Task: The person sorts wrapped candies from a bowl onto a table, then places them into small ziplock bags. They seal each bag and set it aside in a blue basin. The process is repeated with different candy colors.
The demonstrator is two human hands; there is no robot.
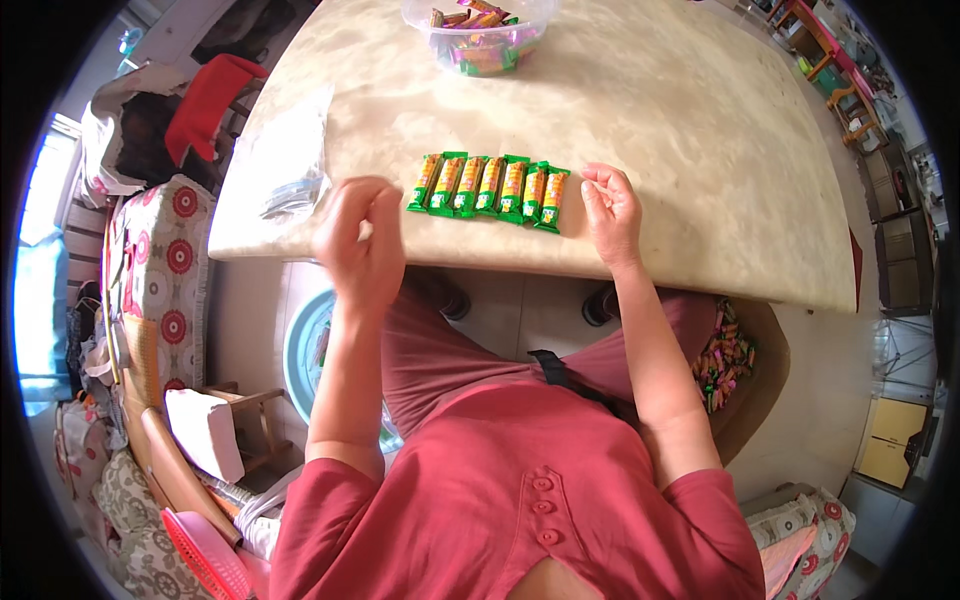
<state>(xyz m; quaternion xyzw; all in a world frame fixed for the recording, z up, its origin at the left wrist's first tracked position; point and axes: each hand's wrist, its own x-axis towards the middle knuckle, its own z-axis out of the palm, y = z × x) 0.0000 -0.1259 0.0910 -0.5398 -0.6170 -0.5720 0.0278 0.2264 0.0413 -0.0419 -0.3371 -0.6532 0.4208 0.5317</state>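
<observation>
A row of several small snack packets (489,187) in green and yellow wrappers lies side by side on the table. To its right rests my right hand (613,214), fingers loosely bent, thumb a little apart, nothing visible in it. Left of the row is my left hand (361,240), blurred and curled near the table's front edge. Whether its fingers pinch anything is hidden. Close beside that hand lies a stack of clear plastic bags (289,169), bright with glare. Farther back stands a clear plastic tub (487,56) holding more wrapped packets.
The table (675,165) has a beige marbled top. Below its edge at right, a brown container holds many wrapped packets (724,360). A light-blue basin (300,352) is on the floor at left. Near it are a wooden stool with a white seat (202,431) and a pink plastic basket (206,555).
</observation>
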